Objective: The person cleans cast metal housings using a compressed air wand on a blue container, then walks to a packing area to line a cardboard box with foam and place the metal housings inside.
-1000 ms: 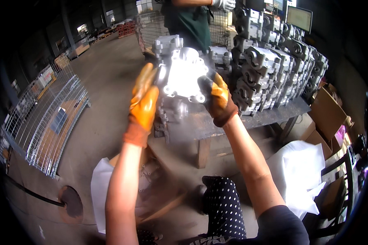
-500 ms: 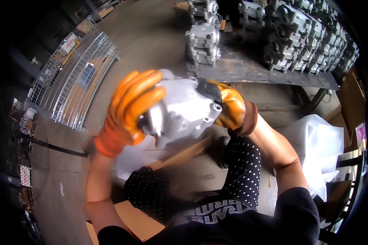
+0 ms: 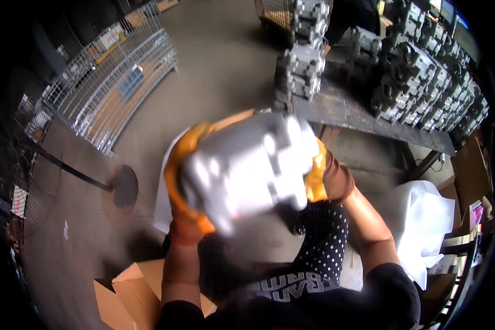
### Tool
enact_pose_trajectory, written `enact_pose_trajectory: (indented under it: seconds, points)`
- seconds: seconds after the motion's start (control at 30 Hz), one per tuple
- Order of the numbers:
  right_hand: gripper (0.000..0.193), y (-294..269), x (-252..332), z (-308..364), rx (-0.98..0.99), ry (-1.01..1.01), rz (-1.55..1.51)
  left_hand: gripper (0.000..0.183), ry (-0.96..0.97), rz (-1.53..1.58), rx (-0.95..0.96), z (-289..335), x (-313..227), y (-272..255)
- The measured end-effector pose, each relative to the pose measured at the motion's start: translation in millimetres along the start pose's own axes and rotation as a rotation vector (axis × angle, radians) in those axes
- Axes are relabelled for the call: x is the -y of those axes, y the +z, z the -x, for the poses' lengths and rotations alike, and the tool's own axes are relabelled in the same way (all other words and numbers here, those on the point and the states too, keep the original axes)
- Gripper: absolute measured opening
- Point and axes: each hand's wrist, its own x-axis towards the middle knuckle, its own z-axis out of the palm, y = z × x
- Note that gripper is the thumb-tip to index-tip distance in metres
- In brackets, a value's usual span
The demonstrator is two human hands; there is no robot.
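Head view: you hold 1 silver metal casting point(image 3: 247, 170), motion-blurred, close in front of your chest above your lap. Your left hand point(image 3: 184, 181) in an orange glove wraps its left side, fingers clamped on it. Your right hand point(image 3: 316, 170), also gloved, grips the right side. Beyond it, a tabletop point(image 3: 363, 118) carries stacked grey castings point(image 3: 423, 77). A wire-mesh cage point(image 3: 110, 82) lies on the floor to the left, and cardboard point(image 3: 126, 297) sits by your left elbow.
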Motion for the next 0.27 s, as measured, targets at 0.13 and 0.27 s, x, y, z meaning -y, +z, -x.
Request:
enact_pose_trajectory:
  seconds: [0.13, 0.27]
  points:
    - [0.081, 26.4, -33.3, -27.6, -0.285, -0.079, 0.051, 0.063, -0.292, -0.015, -0.105, -11.0, 14.7, -10.8]
    - [0.079, 27.5, -70.8, -24.7, -0.132, 0.123, -0.659, 0.067, -0.609, 0.053, -0.155, -30.5, 43.2, -50.0]
